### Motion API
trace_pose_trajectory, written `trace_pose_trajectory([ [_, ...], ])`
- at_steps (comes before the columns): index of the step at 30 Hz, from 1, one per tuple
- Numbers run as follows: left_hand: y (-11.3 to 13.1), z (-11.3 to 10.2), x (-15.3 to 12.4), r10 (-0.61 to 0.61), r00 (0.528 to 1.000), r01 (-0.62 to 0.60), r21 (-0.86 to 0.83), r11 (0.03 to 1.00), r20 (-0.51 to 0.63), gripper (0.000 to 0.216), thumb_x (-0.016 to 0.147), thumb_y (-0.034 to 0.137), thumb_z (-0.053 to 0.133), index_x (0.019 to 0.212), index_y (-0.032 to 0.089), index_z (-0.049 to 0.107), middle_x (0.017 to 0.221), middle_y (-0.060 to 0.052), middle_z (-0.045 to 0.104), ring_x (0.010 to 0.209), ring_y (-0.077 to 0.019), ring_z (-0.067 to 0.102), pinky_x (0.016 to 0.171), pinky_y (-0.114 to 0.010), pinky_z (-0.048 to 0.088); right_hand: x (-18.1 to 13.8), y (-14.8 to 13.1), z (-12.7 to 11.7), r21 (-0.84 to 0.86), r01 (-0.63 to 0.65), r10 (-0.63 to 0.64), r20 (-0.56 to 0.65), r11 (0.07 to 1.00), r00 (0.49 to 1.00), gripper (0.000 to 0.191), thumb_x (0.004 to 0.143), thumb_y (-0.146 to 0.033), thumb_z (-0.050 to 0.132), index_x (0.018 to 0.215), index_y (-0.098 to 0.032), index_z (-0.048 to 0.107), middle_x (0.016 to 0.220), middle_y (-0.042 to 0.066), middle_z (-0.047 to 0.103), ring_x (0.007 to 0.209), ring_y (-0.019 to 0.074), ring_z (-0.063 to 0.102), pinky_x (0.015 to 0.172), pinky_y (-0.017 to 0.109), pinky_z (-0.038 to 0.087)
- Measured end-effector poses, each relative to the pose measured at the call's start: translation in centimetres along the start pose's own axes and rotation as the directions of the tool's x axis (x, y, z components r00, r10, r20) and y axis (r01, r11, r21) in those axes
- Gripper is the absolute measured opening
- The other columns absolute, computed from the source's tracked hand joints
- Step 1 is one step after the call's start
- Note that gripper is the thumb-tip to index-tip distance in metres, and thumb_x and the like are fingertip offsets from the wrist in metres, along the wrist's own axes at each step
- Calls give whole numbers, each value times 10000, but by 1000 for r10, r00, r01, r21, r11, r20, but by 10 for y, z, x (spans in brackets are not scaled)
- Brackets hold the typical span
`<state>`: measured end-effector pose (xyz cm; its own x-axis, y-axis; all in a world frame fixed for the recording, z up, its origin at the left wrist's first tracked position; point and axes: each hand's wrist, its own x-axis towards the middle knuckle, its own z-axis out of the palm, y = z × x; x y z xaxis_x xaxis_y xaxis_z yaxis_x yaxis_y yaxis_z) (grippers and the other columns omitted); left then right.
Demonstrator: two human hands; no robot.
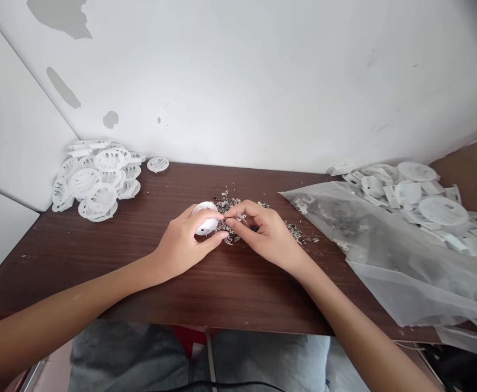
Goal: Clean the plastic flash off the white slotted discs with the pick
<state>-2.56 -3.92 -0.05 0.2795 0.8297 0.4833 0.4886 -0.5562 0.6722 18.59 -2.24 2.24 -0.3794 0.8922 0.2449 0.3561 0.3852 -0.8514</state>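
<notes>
My left hand (187, 239) is closed around a round white plastic disc (206, 218), gripping it near its edge above the table. Beside it, my right hand (258, 226) pinches with thumb and forefinger close to the left fingertips. What sits in that pinch is too small to make out; it may be one of the tiny metal pieces. Under and between both hands lies a loose heap of small metal pieces (230, 235), partly hidden by the right hand.
A pile of slotted white discs (85, 182) stands at the back left, with a single disc (158, 164) beside it. On the right, a clear plastic bag (369, 239) holds more metal bits, next to white plastic parts (442, 211). A white wall (238, 81) borders the brown table (173, 305).
</notes>
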Motion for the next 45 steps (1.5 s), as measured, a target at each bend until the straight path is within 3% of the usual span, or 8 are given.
trace_pose_trajectory([
  [5,-1,-1,1,-8,1000,8,5,1000,5,114,942,305,721,1048,263,714,1045,-26,747,926,-178,709,817,-299,548,-1,3,4,89,-22,19,34,996,999,115,967,-341,654,976,-229,676,873,1,701,570,99,516,523,241,408],
  [10,-2,-2,0,43,999,-43,9,999,-6,113,985,309,660,1063,257,723,1031,-36,736,854,-155,689,773,-282,538,-1,2,2,110,-16,13,28,994,1000,133,967,-349,664,1015,-226,685,917,17,713,617,107,562,555,238,446],
  [17,-3,-2,0,50,999,-50,6,999,-10,123,990,270,627,1081,258,709,1052,-39,741,849,-153,690,749,-275,531,-3,-2,1,-29,56,-56,-5,998,998,65,964,-283,663,983,-244,711,877,1,733,582,106,552,528,242,415],
  [23,-3,-2,0,20,1000,-21,12,1000,10,110,985,269,617,1056,258,701,1033,-36,739,864,-163,692,767,-292,530,-4,1,2,-197,169,-176,-20,966,984,156,992,-248,618,1066,-278,752,1003,31,791,711,160,665,579,278,481],
  [28,-2,-3,1,-1,1000,1,-6,1000,28,111,988,258,604,1053,256,694,1056,-39,743,878,-167,700,785,-303,529,-6,4,1,-251,216,-229,-23,944,973,176,978,-204,614,1060,-274,753,989,33,796,738,176,683,631,300,518],
  [35,0,-3,1,-10,999,11,-16,1000,34,112,985,252,605,1052,253,694,1045,-37,741,886,-172,698,781,-304,528,-6,-2,3,-208,138,-144,-15,968,989,163,946,-190,606,1021,-262,731,1007,28,786,659,146,635,556,273,462],
  [45,-1,-3,1,-4,999,5,-16,1000,42,108,988,289,611,1036,255,702,1047,-38,735,872,-167,688,764,-294,520,-7,-5,6,-61,68,-72,-72,996,995,91,946,-239,629,987,-247,709,812,0,703,541,105,520,468,248,347],
])
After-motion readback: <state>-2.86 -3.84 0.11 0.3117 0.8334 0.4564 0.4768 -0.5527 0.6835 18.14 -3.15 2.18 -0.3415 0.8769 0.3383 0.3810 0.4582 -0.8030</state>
